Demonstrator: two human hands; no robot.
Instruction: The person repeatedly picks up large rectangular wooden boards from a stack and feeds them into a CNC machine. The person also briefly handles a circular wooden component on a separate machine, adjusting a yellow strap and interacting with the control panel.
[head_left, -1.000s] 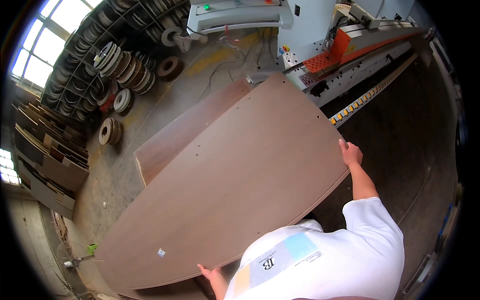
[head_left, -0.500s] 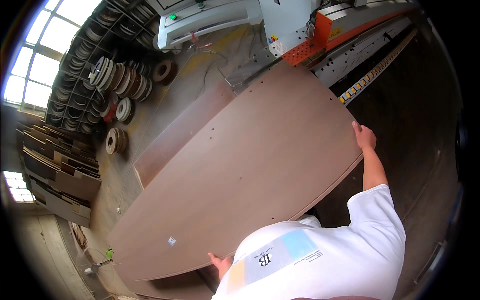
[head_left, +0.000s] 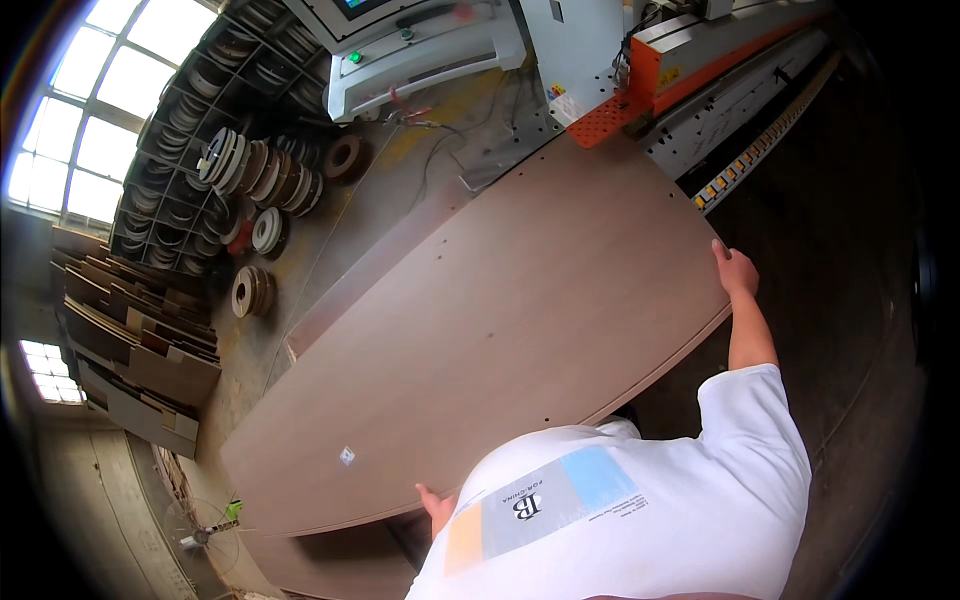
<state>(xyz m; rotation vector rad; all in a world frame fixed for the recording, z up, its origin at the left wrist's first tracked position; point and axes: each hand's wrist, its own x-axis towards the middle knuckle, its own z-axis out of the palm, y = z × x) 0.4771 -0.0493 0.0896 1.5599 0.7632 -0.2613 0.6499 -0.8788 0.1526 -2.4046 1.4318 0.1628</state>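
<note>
A large brown board (head_left: 500,300) with small dark holes and a small square label (head_left: 347,456) stretches across the view in front of me. My right hand (head_left: 737,270) is closed around its right end, thumb on the top face and fingers curled under the edge. At the near edge my left hand (head_left: 437,507) also grips the board, its thumb over the rim; its other fingers are mostly hidden. The board's far corner lies up against the perforated orange plate (head_left: 603,122) of a machine.
Another brown board (head_left: 375,262) shows beyond the far edge, and one more (head_left: 335,560) below the near edge. A grey control cabinet (head_left: 430,65) stands at the back. Edging rolls (head_left: 253,291) sit on the floor and rack at left, near stacked panels (head_left: 140,350). A roller rail (head_left: 765,135) runs at right.
The board has shifted away from me, covering more of the board beyond it. Both hands keep their grip on it. My view has tilted slightly, showing more of the control cabinet.
</note>
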